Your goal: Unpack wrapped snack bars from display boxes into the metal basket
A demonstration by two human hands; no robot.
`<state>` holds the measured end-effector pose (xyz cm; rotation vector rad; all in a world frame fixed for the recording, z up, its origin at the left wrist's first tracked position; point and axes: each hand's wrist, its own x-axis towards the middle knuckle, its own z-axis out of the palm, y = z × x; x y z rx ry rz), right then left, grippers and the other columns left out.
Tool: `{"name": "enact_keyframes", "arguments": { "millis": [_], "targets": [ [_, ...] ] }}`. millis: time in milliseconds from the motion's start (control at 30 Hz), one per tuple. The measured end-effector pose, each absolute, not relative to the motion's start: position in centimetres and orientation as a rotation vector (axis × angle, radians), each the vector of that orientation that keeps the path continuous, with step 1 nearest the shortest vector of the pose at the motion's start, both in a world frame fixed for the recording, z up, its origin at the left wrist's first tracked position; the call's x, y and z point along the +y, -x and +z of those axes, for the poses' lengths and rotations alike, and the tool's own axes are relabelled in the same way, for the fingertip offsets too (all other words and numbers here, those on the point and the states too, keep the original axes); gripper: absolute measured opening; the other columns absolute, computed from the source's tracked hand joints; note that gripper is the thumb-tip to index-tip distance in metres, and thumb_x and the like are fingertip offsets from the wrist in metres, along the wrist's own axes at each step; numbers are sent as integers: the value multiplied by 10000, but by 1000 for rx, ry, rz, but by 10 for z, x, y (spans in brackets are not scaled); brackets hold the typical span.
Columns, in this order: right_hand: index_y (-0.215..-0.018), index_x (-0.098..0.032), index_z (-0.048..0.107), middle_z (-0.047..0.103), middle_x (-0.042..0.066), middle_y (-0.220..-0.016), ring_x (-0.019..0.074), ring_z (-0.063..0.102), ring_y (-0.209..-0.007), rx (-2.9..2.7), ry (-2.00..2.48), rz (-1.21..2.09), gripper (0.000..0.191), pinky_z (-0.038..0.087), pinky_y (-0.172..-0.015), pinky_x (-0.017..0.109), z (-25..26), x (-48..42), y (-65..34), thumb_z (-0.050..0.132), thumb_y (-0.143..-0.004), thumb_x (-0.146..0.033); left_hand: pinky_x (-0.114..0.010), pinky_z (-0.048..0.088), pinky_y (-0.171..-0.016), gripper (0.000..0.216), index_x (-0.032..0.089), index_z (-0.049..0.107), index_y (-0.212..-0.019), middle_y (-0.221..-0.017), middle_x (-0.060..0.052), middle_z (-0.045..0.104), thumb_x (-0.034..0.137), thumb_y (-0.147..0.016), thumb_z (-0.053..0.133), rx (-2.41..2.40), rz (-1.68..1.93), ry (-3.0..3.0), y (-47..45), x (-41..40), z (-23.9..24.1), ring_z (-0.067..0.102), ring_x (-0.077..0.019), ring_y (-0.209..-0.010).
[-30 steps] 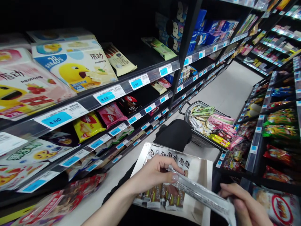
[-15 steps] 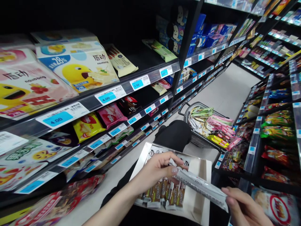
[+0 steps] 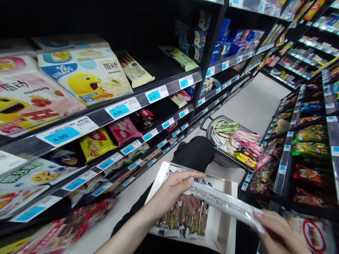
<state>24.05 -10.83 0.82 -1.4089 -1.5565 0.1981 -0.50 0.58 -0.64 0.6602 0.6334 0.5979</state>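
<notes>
A long, thin snack bar in a silvery-white wrapper (image 3: 225, 201) is stretched between my two hands, slanting down to the right. My left hand (image 3: 174, 194) pinches its left end, thumb on top and the other fingers below. The right end is gripped between the thumb and fingers of my right hand (image 3: 278, 229). Underneath, an open white carton (image 3: 222, 234) rests on my lap. Several brown-and-white wrapped bars (image 3: 182, 218) lie in its left and middle part, partly hidden by my left hand.
Ahead on the floor stands a dark basket (image 3: 210, 132) full of green, white, pink and yellow snack packs. Shelving with wafer boxes (image 3: 87, 76) and price tags runs along the left. Bagged sweets (image 3: 309, 174) fill the racks on the right. My dark-clothed knee (image 3: 196, 151) is beside the basket.
The bar has turned over slightly, so more of its printed, flat side shows. My left fingers have shifted on its end and its tip is now less visible. My right hand has moved slightly right.
</notes>
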Motion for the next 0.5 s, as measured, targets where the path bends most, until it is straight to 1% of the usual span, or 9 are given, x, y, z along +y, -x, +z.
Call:
{"name": "enact_keyframes", "arguments": {
  "millis": [100,167,200,267,333,367,400,467,500],
  "targets": [
    [-820,-246,730,616,-4,-682,160,621,-620,-1443,1388,43,107,523,-653,331,4,-101,-239,741,-769,-153,-188,453,-377,433,142,641,-1115,-524,-6,634,498,-890,541,691,536,-801,5,3,-5,584,-134,-394],
    [-761,-219,689,608,9,-753,180,629,-707,-1335,1403,77,87,518,-699,361,4,-93,-246,770,-739,-194,-203,451,-415,409,167,617,-1158,-511,14,611,465,-946,434,778,509,-1003,5,1,-3,567,-132,-401],
    [-743,-203,662,620,23,-807,190,634,-753,-1235,1441,114,118,516,-713,362,4,-88,-252,777,-733,-224,-223,475,-475,373,183,620,-1157,-538,14,619,427,-956,422,834,508,-1168,5,1,-2,589,-140,-454],
    [-730,-182,607,639,37,-850,187,642,-768,-976,1556,243,217,514,-716,340,-1,-77,-272,778,-734,-316,-281,505,-643,269,209,652,-1103,-682,-12,674,334,-940,478,896,494,-1599,5,0,-1,645,-178,-652],
    [-724,-179,567,624,-1,-738,152,633,-654,-724,1670,404,341,516,-665,300,-14,-63,-299,783,-701,-442,-325,480,-758,188,216,676,-1039,-833,-35,697,255,-890,567,863,422,-2013,3,1,-2,636,-225,-848],
    [-701,-184,535,606,-21,-690,156,639,-641,-647,1740,490,417,524,-656,298,-25,-54,-314,790,-655,-512,-335,469,-777,185,219,674,-1037,-889,-39,696,234,-870,596,824,371,-2157,2,0,-3,618,-242,-910],
    [-694,-184,517,592,-29,-662,166,648,-644,-616,1789,513,447,535,-659,310,-38,-45,-328,784,-646,-540,-340,461,-786,206,225,663,-1057,-930,-37,692,222,-857,613,789,318,-2253,0,0,-4,602,-252,-949],
    [-692,-172,510,557,-42,-624,161,652,-660,-589,1885,539,382,547,-679,318,-68,-24,-353,732,-758,-476,-355,445,-831,269,237,632,-1115,-989,-27,682,214,-847,625,757,248,-2375,-4,-1,-8,578,-256,-1002],
    [-733,-156,537,575,-33,-659,146,646,-662,-578,1950,545,320,549,-673,314,-83,-12,-364,678,-834,-426,-375,428,-872,291,235,618,-1138,-1028,-29,675,216,-848,621,747,231,-2430,-6,-2,-10,566,-261,-1028]
  ]
}}
